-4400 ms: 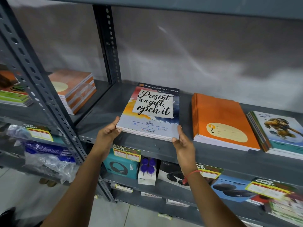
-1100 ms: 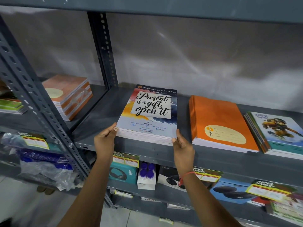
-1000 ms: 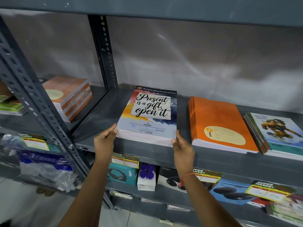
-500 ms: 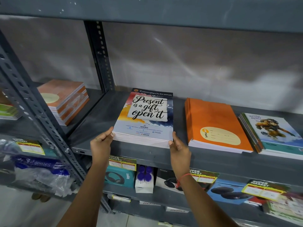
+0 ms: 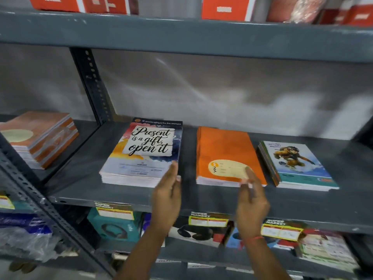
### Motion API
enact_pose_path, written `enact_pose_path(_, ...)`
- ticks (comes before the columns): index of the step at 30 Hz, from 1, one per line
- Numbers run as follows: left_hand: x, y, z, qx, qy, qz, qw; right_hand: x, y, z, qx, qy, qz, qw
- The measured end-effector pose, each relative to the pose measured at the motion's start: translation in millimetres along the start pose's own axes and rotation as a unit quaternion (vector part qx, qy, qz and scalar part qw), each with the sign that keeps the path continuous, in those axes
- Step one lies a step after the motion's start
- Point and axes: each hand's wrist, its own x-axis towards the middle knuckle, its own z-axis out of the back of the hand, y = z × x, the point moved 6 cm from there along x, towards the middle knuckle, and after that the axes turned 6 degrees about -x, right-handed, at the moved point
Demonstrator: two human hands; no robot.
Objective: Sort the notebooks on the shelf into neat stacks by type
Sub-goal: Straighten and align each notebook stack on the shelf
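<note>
Three notebook stacks lie side by side on the grey metal shelf [image 5: 84, 178]: a stack with a "Present is a gift, open it" cover [image 5: 141, 156], an orange stack with a cream label [image 5: 224, 152], and a stack with a cartoon figure cover [image 5: 296, 164]. My left hand [image 5: 167, 197] hovers flat, fingers straight, by the front right corner of the "Present" stack. My right hand [image 5: 252, 199] is raised in front of the orange stack, fingertips over its front edge. Neither hand holds anything.
A brown-orange notebook pile [image 5: 38, 136] sits in the bay to the left, past a perforated upright [image 5: 92, 83]. Red boxes [image 5: 224, 7] stand on the shelf above. Headphone boxes [image 5: 113, 227] and price tags [image 5: 209, 219] fill the shelf below.
Both hands have let go of the "Present" stack and moved right. The left hand is now at that stack's right corner, the right hand before the orange stack. The view has tilted upward.
</note>
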Motion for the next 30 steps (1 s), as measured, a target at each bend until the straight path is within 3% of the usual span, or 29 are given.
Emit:
enact_pose_path(3,-1.0,7.7,-49.5,-0.064,0.044,0.135,0.988,38.3,-24.9,30.0,0.032,-0.034,-0.07,0.996)
enact_pose_path(6,-0.1,18.1,-76.5,-0.146,0.041,0.271,0.951,65.4,-50.5,32.1,0.013,0.042,-0.13,0.991)
enact_pose_path(8,1.5,17.8,-84.0,-0.162,0.03,0.302,0.939,72.3,-57.7,22.6,0.037,0.123,-0.152,0.98)
enact_pose_path(11,0.1,14.6,-91.9,-0.162,0.011,0.287,0.944,72.9,-61.8,11.6,0.052,0.233,-0.158,0.958)
enact_pose_path(15,-2.5,16.9,-91.8,-0.134,-0.005,0.269,0.954,73.7,-63.9,12.4,0.065,0.305,-0.15,0.938)
enact_pose_path(19,-5.5,15.2,-90.1,-0.172,-0.008,0.272,0.947,77.8,-68.9,15.8,0.1,0.373,-0.128,0.914)
enact_pose_path(23,-12.0,20.5,-82.2,-0.227,-0.005,0.29,0.93,76.6,-76.2,20.9,0.126,0.352,-0.136,0.917)
enact_pose_path(30,-12.4,18.8,-81.4,-0.232,-0.009,0.296,0.926,75.6,-75.8,23.7,0.114,0.318,-0.125,0.933)
